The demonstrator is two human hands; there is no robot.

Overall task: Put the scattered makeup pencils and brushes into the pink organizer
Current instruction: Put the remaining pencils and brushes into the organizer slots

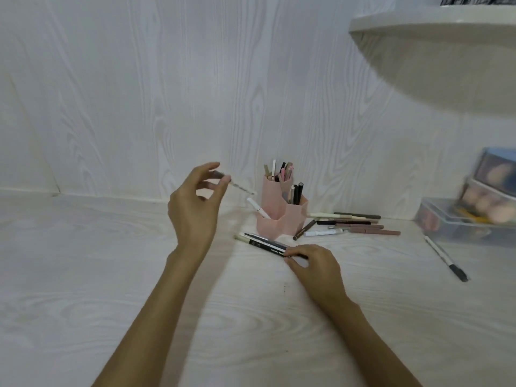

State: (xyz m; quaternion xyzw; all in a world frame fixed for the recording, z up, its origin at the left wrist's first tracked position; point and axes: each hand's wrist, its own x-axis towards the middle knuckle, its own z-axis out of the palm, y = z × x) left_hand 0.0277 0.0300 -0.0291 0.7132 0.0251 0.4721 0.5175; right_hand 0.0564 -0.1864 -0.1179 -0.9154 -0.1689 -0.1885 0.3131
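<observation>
The pink organizer [282,210] stands by the wall with several pencils upright in its taller cells and a white pen leaning in the lowest one. My left hand [195,205] is raised to its left, pinching a thin, blurred pencil [241,187] whose tip points toward the organizer. My right hand [312,263] rests on the table in front of the organizer, fingers closed on the near end of a small bunch of black and cream pencils [262,243]. Several more brown, white and black pencils [351,224] lie scattered right of the organizer.
A lone white pen with a black cap [444,258] lies further right. Clear plastic boxes [469,216] with makeup sponges are stacked at the right edge. A white rounded shelf [435,51] overhangs the upper right. The wood-grain wall runs behind the white table [111,275].
</observation>
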